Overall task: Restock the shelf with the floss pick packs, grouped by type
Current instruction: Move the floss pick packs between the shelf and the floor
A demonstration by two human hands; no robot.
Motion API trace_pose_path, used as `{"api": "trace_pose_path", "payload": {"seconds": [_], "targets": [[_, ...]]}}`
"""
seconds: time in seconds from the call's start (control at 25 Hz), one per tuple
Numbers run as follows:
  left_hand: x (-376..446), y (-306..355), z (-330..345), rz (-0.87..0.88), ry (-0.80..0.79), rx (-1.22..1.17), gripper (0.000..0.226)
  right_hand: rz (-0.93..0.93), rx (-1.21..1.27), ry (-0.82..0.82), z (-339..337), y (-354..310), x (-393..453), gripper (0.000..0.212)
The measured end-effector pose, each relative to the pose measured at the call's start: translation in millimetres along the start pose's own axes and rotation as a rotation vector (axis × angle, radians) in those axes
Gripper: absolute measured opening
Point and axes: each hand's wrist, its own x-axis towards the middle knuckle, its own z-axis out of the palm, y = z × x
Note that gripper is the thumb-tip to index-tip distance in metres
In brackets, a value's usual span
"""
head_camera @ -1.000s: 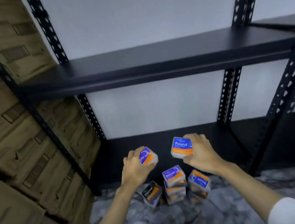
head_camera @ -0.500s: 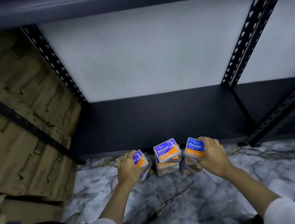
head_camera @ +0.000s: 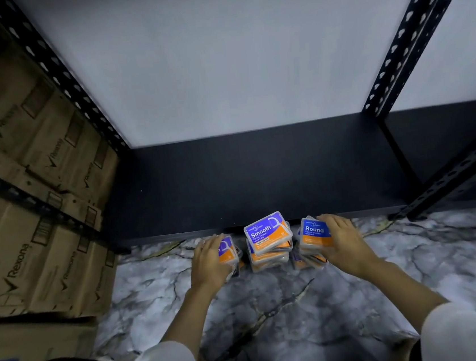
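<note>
- three piles of packs sit on the floor [head_camera: 276,318] just before the front edge of the shelf [head_camera: 260,177], which holds none yet.
- left hand [head_camera: 210,262] curls over the top pack [head_camera: 227,249] of the left pile; its label is mostly hidden, so its type cannot be read.
- the middle pile is topped by a tilted smooth pack [head_camera: 267,234], untouched.
- right hand [head_camera: 343,242] grips the round pack [head_camera: 315,232] on the right pile.
- risk: lifting either top pack could drag the loose packs beneath and topple a pile; the unread left pack could end up in the wrong group.
</note>
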Motion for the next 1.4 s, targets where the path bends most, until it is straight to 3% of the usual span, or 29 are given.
{"api": "trace_pose_path", "payload": {"seconds": [0.36,0.48,0.76,1.0,1.08,1.24,1.4], "targets": [[-7.9,52.3,-36.1,0.179,0.167,-0.318,0.046,0.062,0.070,0.018,-11.5,3.7,-8.2,0.075],[-11.5,71.3,-33.3,0.199,0.122,-0.357,0.037,0.097,0.064,0.028,-5.9,3.8,-7.9,0.073],[-15.2,86.2,-7.6,0.204,-0.076,-0.185,0.078,0.123,-0.091,-0.007,4.9,8.5,-3.2,0.075],[1.6,86.4,-15.3,0.239,-0.207,-0.216,0.077,0.045,-0.049,-0.050,-0.5,20.9,1.7,0.072],[-0.5,90.1,-14.0,0.224,-0.182,-0.224,0.079,0.075,0.017,-0.039,-1.4,17.4,0.0,0.075],[-13.3,109.3,5.2,0.104,0.013,-0.236,0.079,0.172,0.067,0.078,7.0,1.9,-3.2,0.079],[-18.6,120.1,22.1,0.043,0.062,-0.146,0.084,0.214,0.045,0.098,21.1,-7.8,-2.3,0.078]]}}
